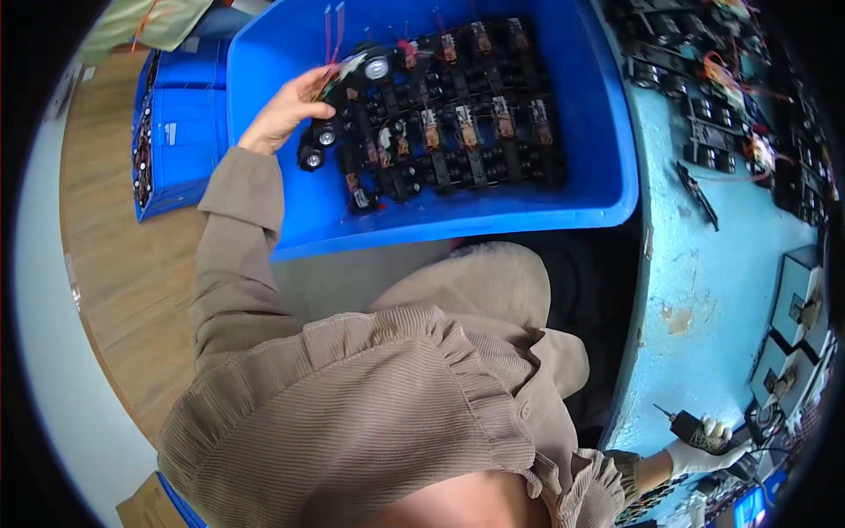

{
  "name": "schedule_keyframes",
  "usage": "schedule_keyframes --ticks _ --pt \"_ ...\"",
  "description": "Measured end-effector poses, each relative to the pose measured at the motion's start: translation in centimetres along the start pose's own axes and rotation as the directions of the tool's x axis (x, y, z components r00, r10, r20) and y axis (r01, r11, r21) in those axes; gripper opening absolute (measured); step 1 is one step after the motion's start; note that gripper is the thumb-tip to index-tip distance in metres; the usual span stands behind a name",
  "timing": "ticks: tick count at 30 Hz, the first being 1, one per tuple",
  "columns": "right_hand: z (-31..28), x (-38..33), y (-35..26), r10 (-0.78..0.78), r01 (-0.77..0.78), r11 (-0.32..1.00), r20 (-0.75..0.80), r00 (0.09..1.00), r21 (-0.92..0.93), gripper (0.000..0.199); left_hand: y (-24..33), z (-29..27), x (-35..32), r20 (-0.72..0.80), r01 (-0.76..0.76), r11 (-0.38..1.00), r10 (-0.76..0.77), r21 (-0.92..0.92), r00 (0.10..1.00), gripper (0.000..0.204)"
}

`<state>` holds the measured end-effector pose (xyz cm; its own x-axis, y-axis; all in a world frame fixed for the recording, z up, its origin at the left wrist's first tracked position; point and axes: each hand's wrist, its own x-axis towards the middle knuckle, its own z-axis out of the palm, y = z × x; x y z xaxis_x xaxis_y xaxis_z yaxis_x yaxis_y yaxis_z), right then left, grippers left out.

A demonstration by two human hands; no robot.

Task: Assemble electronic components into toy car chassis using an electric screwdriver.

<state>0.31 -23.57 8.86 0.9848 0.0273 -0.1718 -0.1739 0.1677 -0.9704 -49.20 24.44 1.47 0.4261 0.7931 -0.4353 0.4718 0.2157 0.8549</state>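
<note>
A black wheeled chassis (329,128) with red wires is grasped by the left hand (286,113) over the left part of a blue bin (493,218), beside rows of similar chassis (466,128). Over the turquoise tabletop (704,308), the gloved right hand (709,456) grips a black power screwdriver (688,429)

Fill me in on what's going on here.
A person's left hand holds a black wheeled chassis over the left part of a large blue bin, where similar units sit in rows. The gloved right hand, out to the side at a worn turquoise bench, grips a dark handheld tool with a thin bit. More wheeled units lie on the bench.
</note>
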Motion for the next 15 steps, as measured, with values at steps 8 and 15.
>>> schedule_keyframes --ticks 8,15 --pt "2.5 -2.3 2.3 -0.08 0.034 0.986 -0.281 0.956 -0.166 0.047 -26.0 -1.1 -1.2 -0.703 0.57 0.787 -0.269 0.234 0.659 0.086" --pt "1.7 -3.5 1.5 -0.084 0.047 0.99 -0.289 0.954 -0.132 0.041 -25.5 -1.5 1.2 -0.9 0.633 0.721 -0.031 0.28 0.434 0.071"
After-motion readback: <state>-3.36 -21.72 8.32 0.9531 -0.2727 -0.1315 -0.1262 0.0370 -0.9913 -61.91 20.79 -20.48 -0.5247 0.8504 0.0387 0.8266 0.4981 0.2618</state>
